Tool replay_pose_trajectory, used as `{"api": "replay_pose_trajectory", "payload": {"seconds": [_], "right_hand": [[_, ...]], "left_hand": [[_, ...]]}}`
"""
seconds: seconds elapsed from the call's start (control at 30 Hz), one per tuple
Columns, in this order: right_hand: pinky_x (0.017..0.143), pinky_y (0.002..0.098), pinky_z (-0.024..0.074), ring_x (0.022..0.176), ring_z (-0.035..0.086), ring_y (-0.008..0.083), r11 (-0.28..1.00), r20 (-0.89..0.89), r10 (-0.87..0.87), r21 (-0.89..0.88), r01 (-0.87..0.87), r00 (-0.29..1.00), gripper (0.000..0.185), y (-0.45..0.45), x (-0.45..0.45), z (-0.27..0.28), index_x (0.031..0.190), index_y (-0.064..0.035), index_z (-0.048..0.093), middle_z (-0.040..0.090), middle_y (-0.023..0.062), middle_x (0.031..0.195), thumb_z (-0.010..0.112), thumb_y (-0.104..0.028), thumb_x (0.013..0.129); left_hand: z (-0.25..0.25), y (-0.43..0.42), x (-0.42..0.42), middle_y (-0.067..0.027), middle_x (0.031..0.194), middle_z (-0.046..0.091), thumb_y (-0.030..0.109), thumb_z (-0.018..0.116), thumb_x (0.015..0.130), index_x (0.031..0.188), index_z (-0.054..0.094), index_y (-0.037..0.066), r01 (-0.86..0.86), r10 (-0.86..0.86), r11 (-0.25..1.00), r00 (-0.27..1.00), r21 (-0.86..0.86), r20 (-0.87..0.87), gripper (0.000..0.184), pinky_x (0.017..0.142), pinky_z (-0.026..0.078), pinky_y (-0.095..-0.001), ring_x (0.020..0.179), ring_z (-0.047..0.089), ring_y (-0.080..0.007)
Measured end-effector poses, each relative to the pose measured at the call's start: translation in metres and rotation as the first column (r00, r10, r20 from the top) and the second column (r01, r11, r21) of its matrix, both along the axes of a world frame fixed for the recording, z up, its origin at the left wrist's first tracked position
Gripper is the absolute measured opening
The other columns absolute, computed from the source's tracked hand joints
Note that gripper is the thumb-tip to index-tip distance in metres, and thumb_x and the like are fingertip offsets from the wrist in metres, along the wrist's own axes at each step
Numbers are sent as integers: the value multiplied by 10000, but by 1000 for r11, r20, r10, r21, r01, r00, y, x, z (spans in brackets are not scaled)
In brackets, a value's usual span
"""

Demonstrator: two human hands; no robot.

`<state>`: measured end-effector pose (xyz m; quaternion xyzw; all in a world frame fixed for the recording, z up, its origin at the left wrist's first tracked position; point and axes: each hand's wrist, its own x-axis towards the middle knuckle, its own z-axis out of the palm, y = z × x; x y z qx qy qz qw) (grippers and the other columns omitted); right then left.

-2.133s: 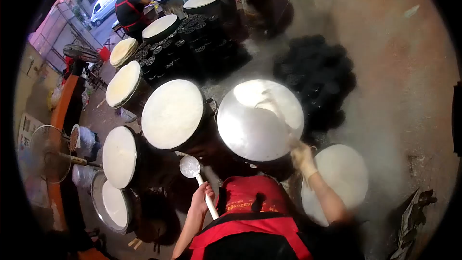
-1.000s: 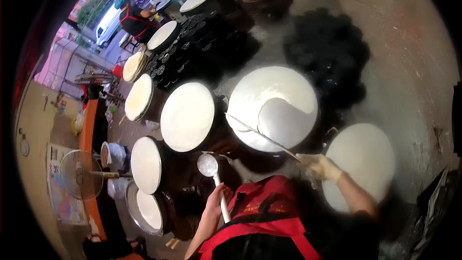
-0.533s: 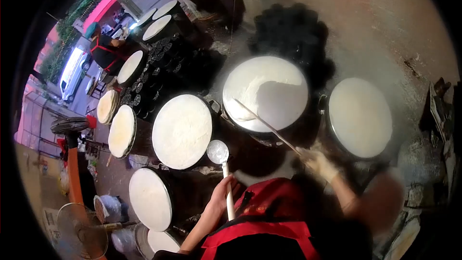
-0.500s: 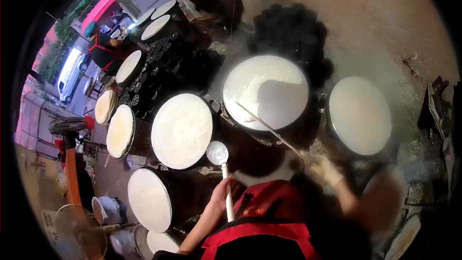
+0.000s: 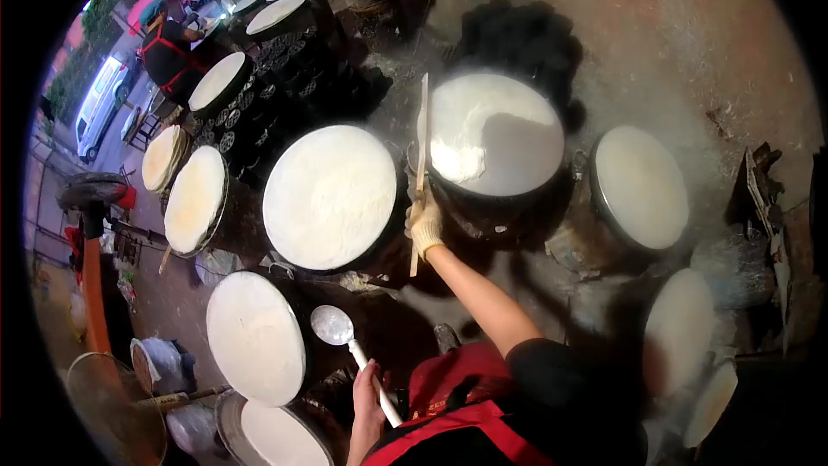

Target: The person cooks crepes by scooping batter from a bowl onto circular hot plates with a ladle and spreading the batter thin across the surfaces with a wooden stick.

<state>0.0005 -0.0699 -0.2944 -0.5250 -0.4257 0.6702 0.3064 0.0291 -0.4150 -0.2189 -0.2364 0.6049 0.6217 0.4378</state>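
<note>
My right hand [image 5: 424,223], in a pale glove, is closed round a long flat wooden stick [image 5: 423,134]. The stick stands nearly upright in view, between two round griddles. On the right one, a griddle [image 5: 526,151] carries white batter [image 5: 461,151] spread in a curve round a greyer patch. To the left lies a griddle fully covered in a white sheet [image 5: 329,197]. My left hand [image 5: 368,393] grips the white handle of a ladle [image 5: 332,325], whose bowl is whitened and held over the dark gap near a lower-left covered griddle [image 5: 255,338].
A pot of white batter [image 5: 280,436] and a round strainer [image 5: 116,410] are at the lower left. Stacked black briquettes [image 5: 259,91] stand behind the griddles. A co-worker in a red-strapped apron [image 5: 168,53] is at the upper left. More griddles [image 5: 642,187] line the right.
My right hand has moved left with the stick, which has come off the batter and turned upright. My left hand and ladle have shifted left and down. The view has shifted too.
</note>
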Motion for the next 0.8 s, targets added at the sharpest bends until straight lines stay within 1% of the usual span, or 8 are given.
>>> {"api": "replay_pose_trajectory", "payload": {"seconds": [0.07, 0.2, 0.3, 0.4, 0.47, 0.53, 0.6, 0.8], "right_hand": [[429, 332, 412, 459, 508, 182, 979, 74, -110, 179, 96, 991, 389, -11, -1, -48, 1290, -143, 449, 525, 58, 620, 428, -321, 944], [323, 248, 317, 369, 385, 92, 954, -260, -204, -267, 133, 944, 332, -42, 102, 36, 1244, -236, 493, 417, -25, 552, 438, -352, 938], [304, 217, 279, 354, 357, 74, 959, -166, -197, -239, 154, 966, 289, -31, 152, 46, 1223, -327, 474, 389, -52, 541, 445, -378, 940], [313, 215, 286, 370, 365, 77, 905, -367, -369, -350, 241, 854, 260, -2, 167, 39, 1195, -241, 466, 421, -33, 580, 466, -313, 945], [304, 232, 276, 360, 361, 86, 920, -365, -380, -247, 305, 850, 271, -1, 142, 47, 1159, -226, 464, 421, -20, 566, 478, -371, 931], [313, 236, 285, 372, 372, 89, 927, -397, -203, -373, 44, 895, 338, -8, 138, 54, 1184, -252, 477, 436, -21, 574, 521, -424, 896], [315, 240, 269, 353, 366, 100, 942, -319, 68, -293, -166, 945, 262, -14, 159, 38, 1093, -253, 539, 444, -25, 565, 553, -400, 877], [299, 258, 262, 335, 334, 112, 939, -223, -68, -344, -13, 972, 347, 13, 290, 30, 1234, -317, 489, 464, -14, 571, 555, -311, 893]], "left_hand": [[-2, -12, 0, 19, 818, 565, 186, 594, 872, 908, 545, 108, -26, 25, 999, 999, 29, 25, 99, 802, 461, -300, 793, 548, -102], [4, -12, 4, 15, 813, 555, 189, 583, 871, 909, 546, 104, -12, 11, 999, 999, 32, 38, 99, 814, 455, -310, 793, 540, -107], [-1, -9, 5, 8, 834, 547, 193, 581, 871, 913, 546, 102, 17, -20, 999, 998, 46, 61, 106, 834, 452, -321, 810, 533, -115], [4, 6, 11, 4, 841, 541, 192, 582, 870, 913, 546, 97, 38, -40, 998, 998, 51, 44, 111, 857, 451, -331, 812, 532, -118], [2, 18, 16, 0, 840, 538, 190, 583, 868, 910, 547, 91, 71, -73, 995, 997, 71, 24, 113, 873, 450, -338, 809, 532, -117], [5, 37, 24, -5, 826, 534, 177, 590, 864, 911, 551, 80, 70, -73, 994, 997, 84, 31, 115, 883, 456, -344, 801, 536, -116], [9, 55, 31, -11, 833, 534, 174, 596, 862, 916, 554, 75, 88, -93, 992, 994, 93, 49, 121, 885, 459, -346, 812, 537, -119], [17, 102, 59, -21, 858, 525, 173, 593, 865, 929, 545, 62, 127, -130, 987, 991, 95, 18, 137, 907, 443, -333, 845, 522, -129]]}}
